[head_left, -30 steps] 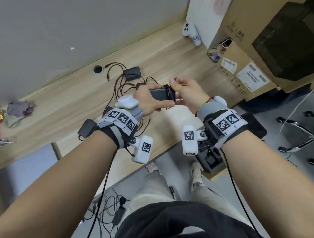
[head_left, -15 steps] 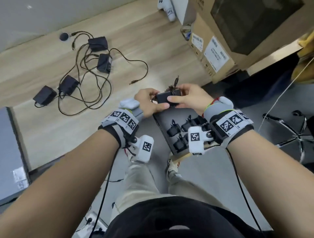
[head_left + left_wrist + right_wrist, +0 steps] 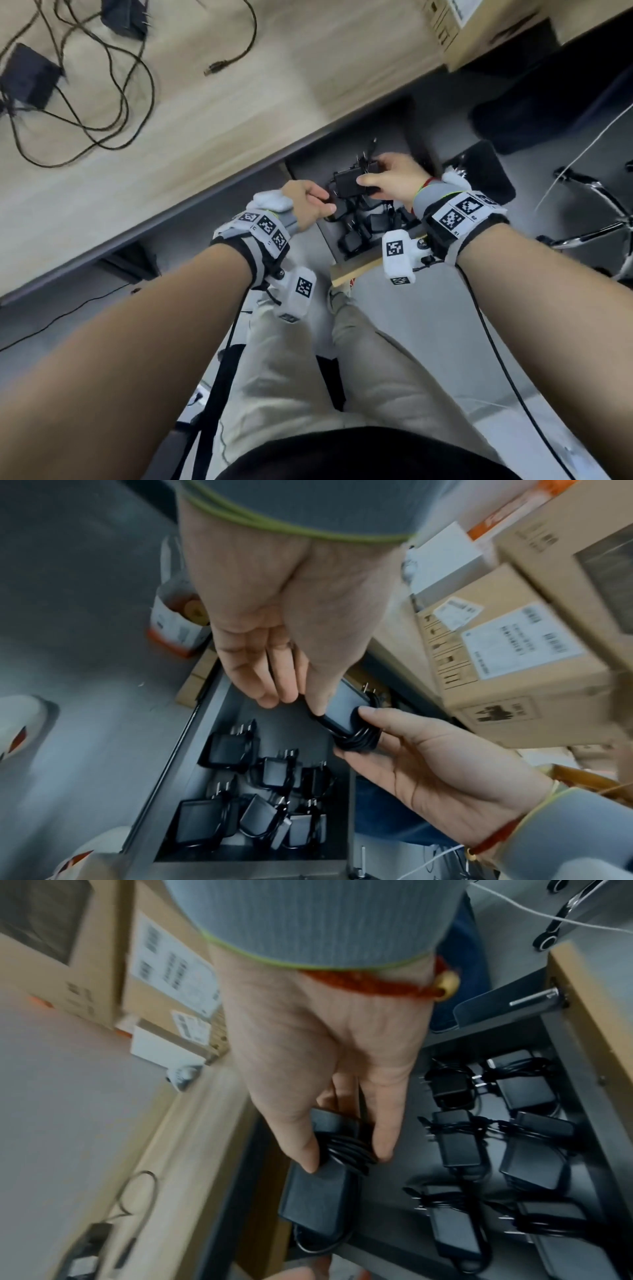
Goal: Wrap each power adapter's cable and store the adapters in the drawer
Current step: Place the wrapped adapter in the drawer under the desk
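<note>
A wrapped adapter [image 3: 346,710] hangs over the open drawer [image 3: 192,753], low centre of the left wrist view, its cable coiled tight round the body. The right hand [image 3: 329,1069] pinches it across the coil, thumb on one side and fingers on the other. The left hand [image 3: 274,620] has its fingers nearly straight; the thumb tip touches the adapter's near corner, and whether it bears any weight is hard to tell from that angle. In the head view the left hand [image 3: 308,205] sits just left of the adapter [image 3: 349,181], the right hand [image 3: 394,181] just right of it.

The job looks more than half done. In the right wrist view at least six bundled adapters [image 3: 459,1139] lie in rows on the drawer floor, at the right of the frame, each with its cable wound on. The one in hand is wrapped and not yet set down; bare drawer floor shows under it.

What is left lies at the upper left of the head view: on the desk [image 3: 239,102] two black adapters [image 3: 27,75] show, partly cut by the frame edge, among loose cables [image 3: 137,85] that loop across the wood. There may be more beyond the frame. Each needs winding and a trip to the drawer.
</note>
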{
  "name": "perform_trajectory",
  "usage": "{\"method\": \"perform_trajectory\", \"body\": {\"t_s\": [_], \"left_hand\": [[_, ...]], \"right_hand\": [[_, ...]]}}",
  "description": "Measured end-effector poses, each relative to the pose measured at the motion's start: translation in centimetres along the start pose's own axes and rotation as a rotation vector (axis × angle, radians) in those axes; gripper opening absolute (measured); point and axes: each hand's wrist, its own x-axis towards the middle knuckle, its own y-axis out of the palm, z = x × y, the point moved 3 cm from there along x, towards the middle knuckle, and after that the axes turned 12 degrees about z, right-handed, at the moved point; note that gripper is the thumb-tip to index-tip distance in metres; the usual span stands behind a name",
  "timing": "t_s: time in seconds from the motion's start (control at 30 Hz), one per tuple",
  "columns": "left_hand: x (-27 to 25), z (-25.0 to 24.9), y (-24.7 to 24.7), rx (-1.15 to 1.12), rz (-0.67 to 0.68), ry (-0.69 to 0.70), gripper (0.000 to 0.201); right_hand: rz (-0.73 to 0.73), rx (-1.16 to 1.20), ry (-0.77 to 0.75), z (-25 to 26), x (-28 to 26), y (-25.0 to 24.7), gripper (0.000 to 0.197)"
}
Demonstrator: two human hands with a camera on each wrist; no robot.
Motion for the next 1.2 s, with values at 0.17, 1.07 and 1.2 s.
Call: {"method": "perform_trajectory", "body": {"t_s": [0.17,1.07,1.2], "left_hand": [[4.9,3.3,0.8,0.040,-0.035,-0.053,0.014],[15.1,8.8,0.4,0.438,-0.137,-0.098,0.023],[15.0,8.6,0.6,0.472,-0.136,-0.100,0.024]], "right_hand": [[-0.003,-0.117,0.082,-3.4,5.8,0.3,0.033],[0.012,-0.593,0.088,-8.5,19.0,2.6,0.066],[0.013,-0.629,0.082,-8.5,19.1,2.5,0.065]]}}
